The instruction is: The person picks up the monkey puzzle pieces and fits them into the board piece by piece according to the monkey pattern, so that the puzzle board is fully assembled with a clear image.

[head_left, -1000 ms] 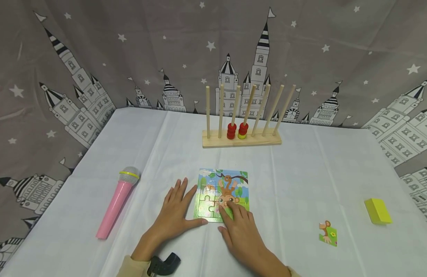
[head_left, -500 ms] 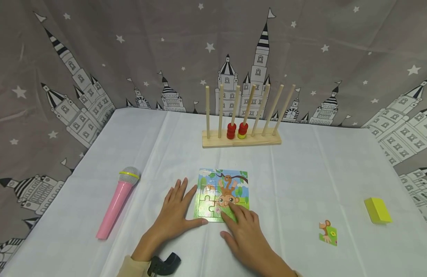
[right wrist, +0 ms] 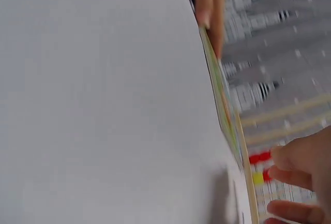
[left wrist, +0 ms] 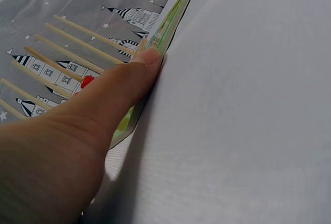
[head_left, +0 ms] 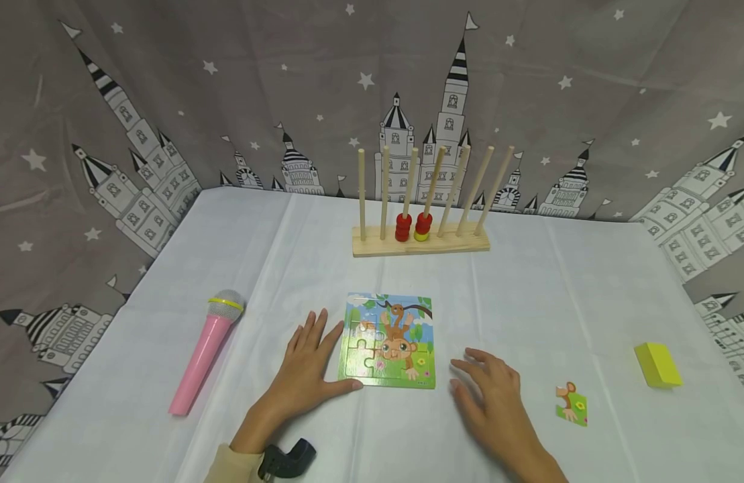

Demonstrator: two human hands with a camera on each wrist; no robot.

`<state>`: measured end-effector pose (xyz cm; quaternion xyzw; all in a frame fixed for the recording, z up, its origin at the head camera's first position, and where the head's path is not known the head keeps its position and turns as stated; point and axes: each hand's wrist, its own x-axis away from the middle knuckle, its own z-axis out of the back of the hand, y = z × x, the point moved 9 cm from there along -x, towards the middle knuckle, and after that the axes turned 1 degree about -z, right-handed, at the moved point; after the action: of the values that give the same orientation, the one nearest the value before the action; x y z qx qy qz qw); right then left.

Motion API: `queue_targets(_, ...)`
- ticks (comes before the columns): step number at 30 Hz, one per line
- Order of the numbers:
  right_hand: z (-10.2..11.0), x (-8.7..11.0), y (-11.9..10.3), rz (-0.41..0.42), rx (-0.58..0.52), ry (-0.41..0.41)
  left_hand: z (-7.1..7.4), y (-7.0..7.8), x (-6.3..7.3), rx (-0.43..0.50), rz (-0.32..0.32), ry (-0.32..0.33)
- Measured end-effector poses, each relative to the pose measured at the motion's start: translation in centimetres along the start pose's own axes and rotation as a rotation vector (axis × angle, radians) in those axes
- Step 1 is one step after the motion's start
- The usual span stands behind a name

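A square jigsaw puzzle (head_left: 388, 341) with a hanging monkey lies flat in the middle of the table. My left hand (head_left: 305, 376) rests at its left side with fingers spread. Its thumb touches the puzzle's lower left corner, and the left wrist view shows this thumb (left wrist: 119, 87) against the board's edge. My right hand (head_left: 498, 409) is over the cloth between the puzzle and a loose puzzle piece (head_left: 571, 404). Its fingers are loosely bent and hold nothing. The piece, showing a monkey's ear and hand, lies apart to the right.
Behind the puzzle stands a wooden peg rack (head_left: 421, 243) with red and yellow beads on two pegs. A pink toy microphone (head_left: 204, 355) lies at the left. At the right is a yellow block (head_left: 658, 365). A patterned grey curtain (head_left: 323, 67) hangs behind the white-covered table.
My right hand has lifted off the puzzle's lower right part and moved right, toward the loose piece. That part of the puzzle now shows. My left hand has stayed in place.
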<state>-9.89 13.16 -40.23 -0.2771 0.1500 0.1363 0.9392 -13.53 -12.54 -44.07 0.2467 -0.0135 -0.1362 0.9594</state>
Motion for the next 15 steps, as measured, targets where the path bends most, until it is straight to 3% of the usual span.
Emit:
queue_targets(6,3.8,0.6,4.4,-0.148,-0.073,0.118,0.0,0.0,0.0,-0.001,-0.001,-0.002)
queue_targets(15,8.3,4.0,12.0,-0.566,-0.015,0.219,-0.1,-0.1,0.0,0.011,0.014,-0.012)
